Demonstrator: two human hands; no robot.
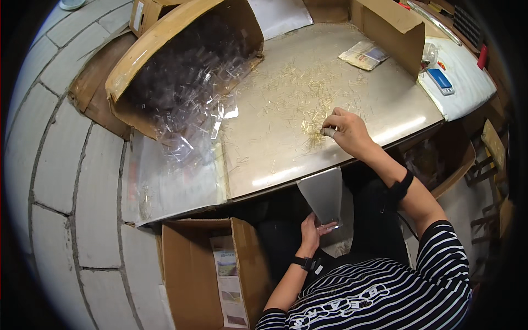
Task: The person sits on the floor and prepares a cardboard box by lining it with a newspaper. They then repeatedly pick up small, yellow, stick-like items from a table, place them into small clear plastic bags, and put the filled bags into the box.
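Observation:
My right hand [347,132] reaches over the table with its fingers pinched, at the edge of a pile of thin gold-coloured wire pieces [313,118]. What lies between its fingertips is too small to make out; one fingertip looks grey, as if covered. Low in front of my body, my left hand [311,232] has its fingers closed at the lower end of a frosted translucent sheet [323,192] that hangs from the table's front edge. A small clear plastic piece [336,224] shows at those fingers. Both wrists wear black bands.
A cardboard box [124,69] on its side spills clear plastic pieces [192,115] onto the table [258,170]. An open carton [190,269] stands below left. Toward the right lie a flat packet [363,55], a cardboard flap [393,41] and a blue device [441,81].

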